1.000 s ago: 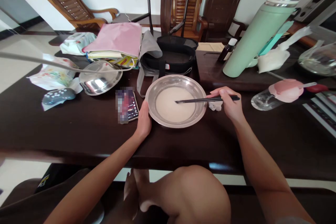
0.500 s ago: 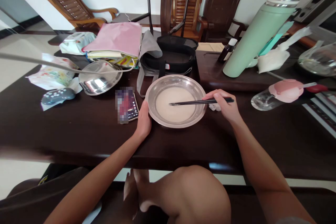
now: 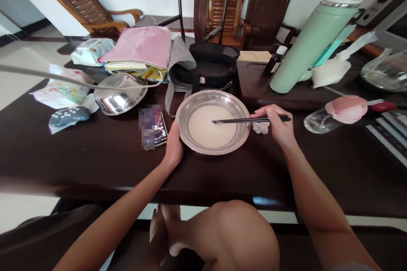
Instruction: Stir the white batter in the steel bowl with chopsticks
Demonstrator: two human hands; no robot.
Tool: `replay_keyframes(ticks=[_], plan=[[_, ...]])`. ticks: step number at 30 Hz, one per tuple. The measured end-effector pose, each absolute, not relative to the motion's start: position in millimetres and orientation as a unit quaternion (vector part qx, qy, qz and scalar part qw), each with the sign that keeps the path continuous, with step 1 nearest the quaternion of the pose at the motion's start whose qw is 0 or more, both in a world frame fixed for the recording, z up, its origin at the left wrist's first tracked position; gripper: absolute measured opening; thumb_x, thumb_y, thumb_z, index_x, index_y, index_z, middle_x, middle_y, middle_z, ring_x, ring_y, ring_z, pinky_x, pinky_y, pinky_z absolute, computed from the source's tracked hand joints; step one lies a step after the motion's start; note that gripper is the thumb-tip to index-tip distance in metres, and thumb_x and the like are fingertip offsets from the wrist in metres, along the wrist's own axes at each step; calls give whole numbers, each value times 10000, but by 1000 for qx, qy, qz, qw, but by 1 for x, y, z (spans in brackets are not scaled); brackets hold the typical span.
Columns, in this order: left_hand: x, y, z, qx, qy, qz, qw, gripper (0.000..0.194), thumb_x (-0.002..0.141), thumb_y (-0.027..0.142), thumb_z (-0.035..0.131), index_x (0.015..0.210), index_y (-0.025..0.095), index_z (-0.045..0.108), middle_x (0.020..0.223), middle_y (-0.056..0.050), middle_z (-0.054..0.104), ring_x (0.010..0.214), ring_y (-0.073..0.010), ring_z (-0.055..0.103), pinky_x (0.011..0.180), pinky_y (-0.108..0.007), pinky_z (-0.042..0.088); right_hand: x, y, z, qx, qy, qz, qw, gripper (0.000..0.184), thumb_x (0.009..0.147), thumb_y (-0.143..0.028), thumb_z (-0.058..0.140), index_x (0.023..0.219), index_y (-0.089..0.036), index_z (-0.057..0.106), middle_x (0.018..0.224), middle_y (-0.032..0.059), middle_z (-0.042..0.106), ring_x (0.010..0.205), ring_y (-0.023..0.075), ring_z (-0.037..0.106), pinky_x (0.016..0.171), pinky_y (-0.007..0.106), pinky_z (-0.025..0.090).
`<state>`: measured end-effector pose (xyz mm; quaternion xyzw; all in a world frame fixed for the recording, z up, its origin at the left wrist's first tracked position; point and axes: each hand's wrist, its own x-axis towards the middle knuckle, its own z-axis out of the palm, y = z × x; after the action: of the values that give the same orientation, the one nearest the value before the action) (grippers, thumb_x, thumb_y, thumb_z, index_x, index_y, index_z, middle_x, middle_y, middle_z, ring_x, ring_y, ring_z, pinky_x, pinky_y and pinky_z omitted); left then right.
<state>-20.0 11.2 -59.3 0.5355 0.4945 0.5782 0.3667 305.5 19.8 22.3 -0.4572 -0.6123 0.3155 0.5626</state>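
A wide steel bowl (image 3: 190, 103) with pale, milky batter (image 3: 208, 131) in it sits on the dark wooden table (image 3: 95, 161) in front of me. My right hand (image 3: 278, 127) is closed on a pair of black chopsticks (image 3: 244, 120), whose tips dip into the batter near the bowl's middle. My left hand (image 3: 174, 148) rests against the bowl's left rim, fingers curled along it. A small crumpled white tissue (image 3: 261, 128) lies just under my right hand.
A phone (image 3: 154, 128) lies left of the bowl, with a second steel bowl (image 3: 120, 94), a game controller (image 3: 66, 115) and packets beyond. A black bag (image 3: 210, 65) stands behind. At the right are a green thermos (image 3: 313, 40) and a pink-lidded bottle (image 3: 340, 112).
The chopstick tips swept left through the batter, then back right to the middle of the bowl. My left hand has stayed on the rim.
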Motion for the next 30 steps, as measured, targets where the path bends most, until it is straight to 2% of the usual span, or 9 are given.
replay_keyframes(ticks=[3,6,8,13,17,21,23,27,30], plan=[[-19,11,-57,511,493,589,386,597,1079,695,387,1388,293,701,1480,-42,703,1497,-287,556,1331,-508,350,304,19,22,-445,-597,351,568,404,969,-628,676,885,-260,821,742,34,826,650,208,779,682,359,666],[-19,11,-57,515,495,585,384,606,1078,704,374,1398,301,693,1500,-37,689,1522,-281,533,1336,-498,343,302,18,24,-450,-637,336,528,405,946,-647,696,874,-272,834,831,46,854,825,243,827,811,386,685],[-20,11,-58,519,496,582,381,612,1076,711,367,1406,308,688,1502,-38,688,1517,-283,539,1328,-501,356,302,19,25,-455,-637,317,536,406,949,-641,696,858,-271,836,863,49,859,867,243,828,831,379,680],[-21,12,-61,515,495,585,384,607,1080,701,375,1407,301,693,1504,-46,687,1512,-296,542,1331,-516,347,303,19,23,-443,-606,351,560,402,965,-628,681,884,-263,829,757,33,833,681,206,791,699,347,668],[-20,12,-61,512,492,589,386,595,1082,695,381,1403,306,697,1524,-37,674,1519,-289,535,1335,-512,340,303,20,24,-445,-655,312,526,427,950,-646,688,827,-262,830,852,50,854,858,235,823,822,365,677],[-19,12,-60,521,487,589,380,594,1088,691,365,1406,315,698,1528,-29,672,1507,-286,549,1328,-508,353,307,22,20,-439,-599,343,576,396,972,-607,683,883,-250,828,760,35,835,674,196,786,671,327,657],[-20,12,-60,524,486,588,380,592,1089,687,367,1409,314,696,1523,-26,675,1512,-280,543,1335,-501,341,306,22,19,-432,-599,357,571,403,970,-613,683,891,-247,831,728,34,825,624,194,771,636,327,654],[-21,13,-64,513,487,593,384,597,1081,693,394,1419,302,691,1521,-33,678,1523,-282,533,1339,-507,335,304,21,22,-438,-650,322,530,395,962,-613,700,864,-257,844,850,49,854,819,216,820,813,343,675],[-22,14,-65,508,489,594,387,603,1076,700,399,1426,303,688,1525,-34,676,1536,-281,521,1343,-509,326,304,21,22,-442,-621,329,558,396,965,-613,697,875,-253,834,820,45,848,768,210,811,755,340,672]])
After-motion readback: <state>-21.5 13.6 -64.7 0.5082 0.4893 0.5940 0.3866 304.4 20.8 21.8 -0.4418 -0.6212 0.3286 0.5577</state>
